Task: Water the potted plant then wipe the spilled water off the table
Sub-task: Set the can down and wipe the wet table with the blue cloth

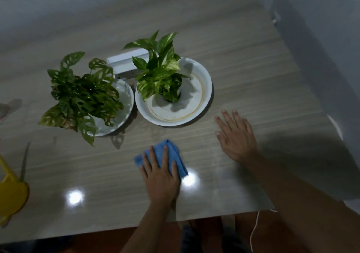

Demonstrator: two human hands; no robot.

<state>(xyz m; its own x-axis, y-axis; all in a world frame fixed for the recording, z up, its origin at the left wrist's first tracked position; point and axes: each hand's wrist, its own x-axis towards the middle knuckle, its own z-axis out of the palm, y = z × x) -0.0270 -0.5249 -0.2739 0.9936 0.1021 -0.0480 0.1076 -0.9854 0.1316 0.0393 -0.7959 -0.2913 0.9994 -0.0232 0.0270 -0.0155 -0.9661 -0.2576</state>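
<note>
Two potted plants stand on the glossy wooden table (243, 67). A dark holey-leaved plant (81, 95) sits in a white saucer (124, 104) on the left. A variegated plant (159, 69) sits in a larger white saucer (196, 96) with a brown ring stain. My left hand (161, 176) presses flat on a folded blue cloth (167, 151) in front of the saucers. My right hand (235, 135) rests flat on the table, fingers spread, to the right of the cloth and holds nothing.
A white box (126, 61) lies behind the plants. A yellow object (11, 192) pokes in at the left edge. The table's front edge (97, 233) runs close to me, with a thin white cord (255, 227) hanging below it. A grey wall (321, 48) rises on the right.
</note>
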